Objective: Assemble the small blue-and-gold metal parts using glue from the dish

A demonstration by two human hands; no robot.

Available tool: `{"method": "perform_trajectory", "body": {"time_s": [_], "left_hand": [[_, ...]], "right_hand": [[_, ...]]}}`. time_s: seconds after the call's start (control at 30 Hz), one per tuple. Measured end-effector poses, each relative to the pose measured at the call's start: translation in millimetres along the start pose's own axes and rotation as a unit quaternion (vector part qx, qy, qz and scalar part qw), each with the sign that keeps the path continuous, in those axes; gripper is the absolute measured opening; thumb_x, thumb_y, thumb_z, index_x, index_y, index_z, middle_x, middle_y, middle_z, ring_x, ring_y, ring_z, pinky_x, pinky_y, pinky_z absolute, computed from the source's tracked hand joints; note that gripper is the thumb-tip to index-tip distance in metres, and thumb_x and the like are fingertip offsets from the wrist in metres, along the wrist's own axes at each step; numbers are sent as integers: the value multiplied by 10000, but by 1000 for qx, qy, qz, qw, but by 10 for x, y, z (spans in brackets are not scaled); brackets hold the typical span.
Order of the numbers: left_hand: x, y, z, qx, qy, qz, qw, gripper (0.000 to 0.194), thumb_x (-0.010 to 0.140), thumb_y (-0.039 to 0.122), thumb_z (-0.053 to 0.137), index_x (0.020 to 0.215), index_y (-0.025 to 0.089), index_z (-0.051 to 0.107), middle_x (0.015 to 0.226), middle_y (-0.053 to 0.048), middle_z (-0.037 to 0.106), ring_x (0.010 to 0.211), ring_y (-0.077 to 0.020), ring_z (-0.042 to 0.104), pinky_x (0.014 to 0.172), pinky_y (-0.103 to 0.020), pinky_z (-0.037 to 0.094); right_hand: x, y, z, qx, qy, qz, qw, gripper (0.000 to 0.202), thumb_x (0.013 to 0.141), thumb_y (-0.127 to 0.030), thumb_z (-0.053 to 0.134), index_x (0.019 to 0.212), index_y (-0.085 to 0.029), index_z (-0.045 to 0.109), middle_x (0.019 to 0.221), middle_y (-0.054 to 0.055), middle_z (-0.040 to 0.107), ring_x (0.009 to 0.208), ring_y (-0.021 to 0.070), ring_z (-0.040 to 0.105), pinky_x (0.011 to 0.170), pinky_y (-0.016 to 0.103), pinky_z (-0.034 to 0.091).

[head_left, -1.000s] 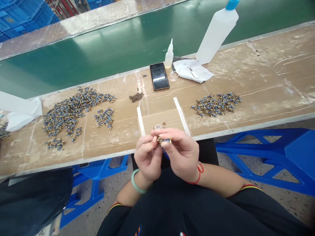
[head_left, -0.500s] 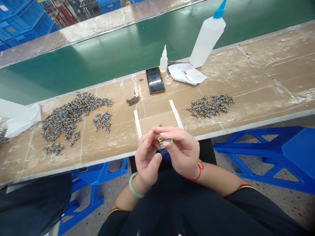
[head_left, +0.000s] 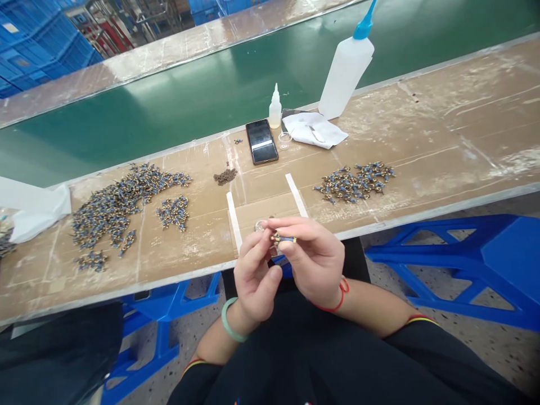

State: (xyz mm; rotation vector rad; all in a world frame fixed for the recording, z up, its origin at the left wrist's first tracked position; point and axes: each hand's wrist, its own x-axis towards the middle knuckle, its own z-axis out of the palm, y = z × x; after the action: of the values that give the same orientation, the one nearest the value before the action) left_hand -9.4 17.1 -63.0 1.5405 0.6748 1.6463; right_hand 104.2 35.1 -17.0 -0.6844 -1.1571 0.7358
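Note:
Both hands meet over the near table edge, in front of a cardboard piece (head_left: 257, 209) with two white strips. My right hand (head_left: 318, 261) pinches a small blue-and-gold metal piece (head_left: 286, 239) between thumb and fingers, lying roughly level. My left hand (head_left: 257, 278) is curled against the piece's left end, its fingertips drawn together and its thumb apart. At those fingertips shows a small clear round thing (head_left: 259, 225); whether the fingers grip it is hard to see. A tiny brown disc (head_left: 271, 217) lies just beyond the fingers.
Similar blue-and-gold pieces lie in a large heap (head_left: 113, 205), a smaller heap (head_left: 172, 212) and a right-hand heap (head_left: 354, 183). Brown discs (head_left: 225, 176), a phone (head_left: 262, 142), a small dropper bottle (head_left: 275, 109), white paper (head_left: 318, 129) and a tall white bottle (head_left: 346, 76) stand or lie farther back.
The clear round thing now shows at my left fingertips. The metal piece has turned slightly, showing more of its blue side. The view has shifted a little.

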Motion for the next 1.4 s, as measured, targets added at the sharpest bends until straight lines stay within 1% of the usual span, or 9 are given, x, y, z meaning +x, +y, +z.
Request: {"method": "perform_trajectory", "body": {"time_s": [0.13,0.3,0.63,0.8,0.93,1.03,1.17,1.3,1.4], "left_hand": [[41,3,0,68,10,33,997,532,1054,252,615,1572,364,577,1448,-68,673,1384,-237,641,1165,-383,566],[117,60,-1,126,-7,69,990,586,1043,197,627,1600,358,540,1257,-55,716,1127,-186,710,1043,-349,610],[112,131,-5,254,7,91,963,626,1040,167,607,1628,354,500,1221,-90,711,1098,-222,729,942,-380,655],[117,132,-24,254,5,94,963,625,1027,147,612,1618,326,521,1211,-89,709,1095,-214,723,952,-361,646],[110,113,-15,214,-7,48,976,573,1041,203,601,1596,338,554,1304,-106,703,1207,-257,711,1029,-421,633],[89,85,15,144,9,-5,990,519,1044,260,611,1556,344,605,1379,-117,684,1244,-261,686,995,-379,632],[62,67,58,75,12,-52,996,512,1037,323,630,1548,359,613,1370,-107,685,1097,-226,683,880,-336,624],[74,92,89,58,2,-60,996,518,1044,337,631,1559,382,597,1328,-86,678,1036,-204,657,868,-328,599],[110,117,93,87,-17,-44,995,559,1046,302,626,1595,377,552,1281,-87,670,998,-193,638,834,-319,583]], "right_hand": [[-7,-22,14,22,8,38,999,137,995,-246,768,1087,-324,833,1124,11,861,1037,183,833,933,328,698],[-15,-33,45,43,16,66,997,82,997,-295,772,1051,-307,832,1104,24,863,1022,188,837,892,323,706],[-25,-14,102,35,36,63,997,66,1002,-331,763,1010,-282,807,1052,41,865,978,208,848,861,363,726],[-33,-17,69,19,23,63,998,70,1015,-328,742,1006,-278,790,1062,42,861,993,206,844,877,360,719],[-24,36,9,12,16,67,998,72,1024,-290,720,1047,-284,787,1096,39,853,1023,204,836,888,362,711],[6,87,-44,-48,26,19,998,92,1023,-274,709,1045,-286,797,1081,43,854,1009,207,828,889,378,700],[60,110,-92,-143,28,-56,988,124,1016,-241,683,1046,-288,794,1044,45,857,979,228,822,854,406,691],[126,86,-109,-198,30,-113,973,168,998,-178,644,899,-265,748,829,23,800,816,204,771,745,366,632],[172,54,-116,-213,18,-107,971,303,1021,-183,572,737,-248,655,661,3,674,645,172,639,627,338,536]]}}
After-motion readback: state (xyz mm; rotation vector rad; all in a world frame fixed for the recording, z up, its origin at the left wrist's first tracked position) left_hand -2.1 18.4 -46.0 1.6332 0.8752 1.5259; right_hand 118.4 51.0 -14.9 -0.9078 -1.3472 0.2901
